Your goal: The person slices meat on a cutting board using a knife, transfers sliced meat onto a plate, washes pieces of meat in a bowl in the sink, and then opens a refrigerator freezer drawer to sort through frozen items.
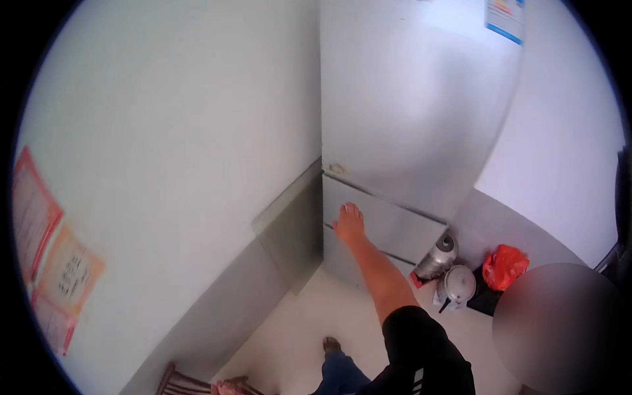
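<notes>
My right hand (349,222), at the end of a bare forearm and black sleeve, is against the front of the middle drawer (401,230) of a silver refrigerator (408,99). Its fingers point up and look slightly apart on the panel; nothing shows in them. The tall upper door looks closed. At the bottom edge, my left hand (227,388) shows only in part beside a brown wooden chair (187,382). Its fingers are too small and cut off to make out.
Right of the refrigerator stand a metal flask-like container (436,258), a pressure cooker (457,284) and a red plastic bag (505,266). A flat greenish panel (293,227) leans against the left wall. Paper notices (69,270) hang there. A blurred round patch covers the lower right.
</notes>
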A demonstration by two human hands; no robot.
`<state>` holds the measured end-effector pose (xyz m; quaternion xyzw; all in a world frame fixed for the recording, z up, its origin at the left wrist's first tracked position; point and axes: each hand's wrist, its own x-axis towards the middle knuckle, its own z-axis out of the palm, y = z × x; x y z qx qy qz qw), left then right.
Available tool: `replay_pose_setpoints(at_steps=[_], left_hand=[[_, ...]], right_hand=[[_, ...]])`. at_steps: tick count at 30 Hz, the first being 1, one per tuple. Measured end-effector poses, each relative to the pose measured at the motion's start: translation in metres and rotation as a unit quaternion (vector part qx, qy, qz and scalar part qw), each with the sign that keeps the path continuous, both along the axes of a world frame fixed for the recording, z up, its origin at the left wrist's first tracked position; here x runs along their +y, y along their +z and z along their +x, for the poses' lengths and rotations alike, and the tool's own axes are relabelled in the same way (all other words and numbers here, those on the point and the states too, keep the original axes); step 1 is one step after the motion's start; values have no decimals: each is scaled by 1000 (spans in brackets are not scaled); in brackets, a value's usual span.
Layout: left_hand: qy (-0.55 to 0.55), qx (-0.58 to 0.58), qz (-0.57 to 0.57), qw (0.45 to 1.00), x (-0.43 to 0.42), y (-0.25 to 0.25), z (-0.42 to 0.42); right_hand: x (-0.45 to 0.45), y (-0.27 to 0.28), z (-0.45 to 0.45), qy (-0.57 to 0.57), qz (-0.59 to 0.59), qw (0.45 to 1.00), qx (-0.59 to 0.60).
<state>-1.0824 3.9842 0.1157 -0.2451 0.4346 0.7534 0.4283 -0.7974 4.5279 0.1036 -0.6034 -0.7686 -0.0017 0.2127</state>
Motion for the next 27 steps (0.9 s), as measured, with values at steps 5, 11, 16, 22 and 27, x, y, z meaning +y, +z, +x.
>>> replay_pose_setpoints(at_steps=[5, 11, 16, 22, 27], left_hand=[[-81, 52, 57, 994, 84, 4, -41], [-134, 11, 103, 986, 214, 0, -94], [-286, 4, 141, 948, 317, -14, -126], [-456, -50, 156, 875, 400, -7, -113], [-510, -74, 84, 853, 426, 6, -77]], right_hand=[[98, 7, -32, -79, 45, 989, -113], [54, 11, -49, -114, -10, 993, -15], [-151, 22, -34, 3, -9, 998, 54], [-360, 57, 47, -174, -112, 972, 113], [-412, 110, 70, -422, -193, 886, -4]])
